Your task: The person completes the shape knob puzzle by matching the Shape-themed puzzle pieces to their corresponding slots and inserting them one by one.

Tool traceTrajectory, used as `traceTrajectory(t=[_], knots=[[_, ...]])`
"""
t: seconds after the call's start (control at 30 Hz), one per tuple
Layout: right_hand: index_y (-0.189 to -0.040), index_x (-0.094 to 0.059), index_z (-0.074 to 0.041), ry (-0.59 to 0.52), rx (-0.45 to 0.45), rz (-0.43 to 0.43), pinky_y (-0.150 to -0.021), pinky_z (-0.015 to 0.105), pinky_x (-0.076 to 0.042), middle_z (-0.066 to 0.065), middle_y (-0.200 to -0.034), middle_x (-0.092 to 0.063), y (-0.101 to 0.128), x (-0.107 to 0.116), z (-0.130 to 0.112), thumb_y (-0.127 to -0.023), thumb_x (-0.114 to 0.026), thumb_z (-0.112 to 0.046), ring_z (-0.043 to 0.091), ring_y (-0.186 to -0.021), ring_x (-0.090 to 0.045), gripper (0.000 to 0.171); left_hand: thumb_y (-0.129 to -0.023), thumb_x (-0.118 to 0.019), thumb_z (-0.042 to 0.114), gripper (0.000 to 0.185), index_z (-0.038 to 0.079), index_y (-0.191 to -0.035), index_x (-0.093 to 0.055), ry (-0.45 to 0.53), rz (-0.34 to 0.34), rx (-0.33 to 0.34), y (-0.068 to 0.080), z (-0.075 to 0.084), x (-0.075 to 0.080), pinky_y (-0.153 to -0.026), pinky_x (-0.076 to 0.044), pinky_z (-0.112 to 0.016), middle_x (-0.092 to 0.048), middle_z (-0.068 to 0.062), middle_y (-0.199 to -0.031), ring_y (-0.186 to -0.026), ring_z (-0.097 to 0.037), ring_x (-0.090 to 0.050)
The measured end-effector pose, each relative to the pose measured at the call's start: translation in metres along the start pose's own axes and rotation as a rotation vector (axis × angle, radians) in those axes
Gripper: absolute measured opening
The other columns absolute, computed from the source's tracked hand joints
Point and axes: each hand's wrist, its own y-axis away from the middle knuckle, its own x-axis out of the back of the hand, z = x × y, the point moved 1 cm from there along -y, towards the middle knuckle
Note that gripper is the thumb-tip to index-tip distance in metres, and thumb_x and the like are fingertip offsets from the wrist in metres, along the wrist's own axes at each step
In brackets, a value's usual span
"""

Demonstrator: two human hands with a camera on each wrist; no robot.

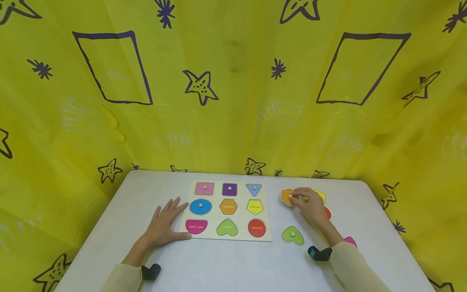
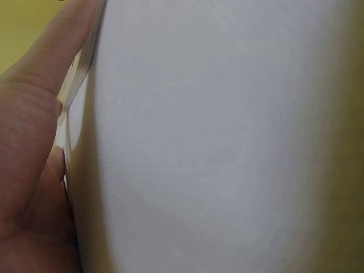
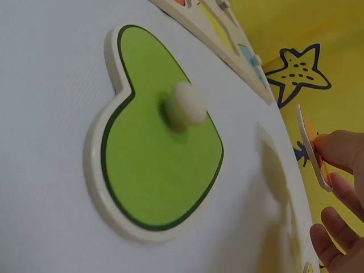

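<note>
A wooden shape puzzle board (image 1: 242, 211) lies on the white table (image 1: 226, 263), with coloured shapes in its nine slots. My left hand (image 1: 164, 221) lies flat on the table, fingers straight, touching the board's left edge (image 2: 84, 62). Right of the board, my right hand (image 1: 297, 198) pinches an orange hexagon piece (image 1: 286, 196). The right wrist view shows this orange piece (image 3: 310, 145) tilted up on edge between my fingertips (image 3: 341, 149). A green heart piece (image 1: 292, 236) with a white knob (image 3: 187, 105) lies loose on the table, nearer to me than the hand.
A yellow pentagon piece (image 1: 320, 195) lies just behind my right hand. A red piece (image 1: 327, 213) is partly hidden by that hand, and a pink piece (image 1: 350, 241) shows beside my right forearm. A yellow cloth (image 1: 233, 101) with stars hangs around the table.
</note>
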Motion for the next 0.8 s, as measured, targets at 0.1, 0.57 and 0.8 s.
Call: traceTrajectory(t=[0.1,0.57,0.8], knots=[[-0.104,-0.08,-0.005,-0.02,-0.009,0.002,-0.092,0.048,-0.054,0.016,-0.122,-0.068,-0.003,-0.003,-0.008,-0.094,-0.078,-0.02,0.035,-0.119,-0.059,0.018,-0.07,-0.082,0.067,0.106,0.018,-0.157,-0.044,0.003,0.007,-0.004,0.001,0.0,0.0,-0.119,-0.002,-0.073,-0.027,-0.019,-0.167,-0.154,-0.046,-0.014],[-0.102,-0.081,-0.011,-0.079,0.004,-0.046,-0.091,0.044,-0.05,0.009,-0.119,-0.069,-0.011,-0.031,-0.041,-0.092,-0.08,-0.023,0.028,-0.117,-0.056,0.016,-0.07,-0.082,0.066,0.106,0.018,-0.157,-0.044,0.012,0.001,0.005,0.001,0.0,0.001,-0.119,-0.001,-0.072,-0.027,-0.019,-0.167,-0.154,-0.046,-0.013],[-0.099,-0.081,-0.013,-0.126,0.031,-0.071,-0.091,0.042,-0.049,0.006,-0.116,-0.07,-0.012,-0.051,-0.054,-0.092,-0.08,-0.023,0.025,-0.115,-0.055,0.013,-0.071,-0.082,0.065,0.106,0.018,-0.157,-0.044,0.012,0.004,0.002,0.001,0.001,0.002,-0.119,-0.001,-0.072,-0.027,-0.019,-0.167,-0.154,-0.046,-0.013]])
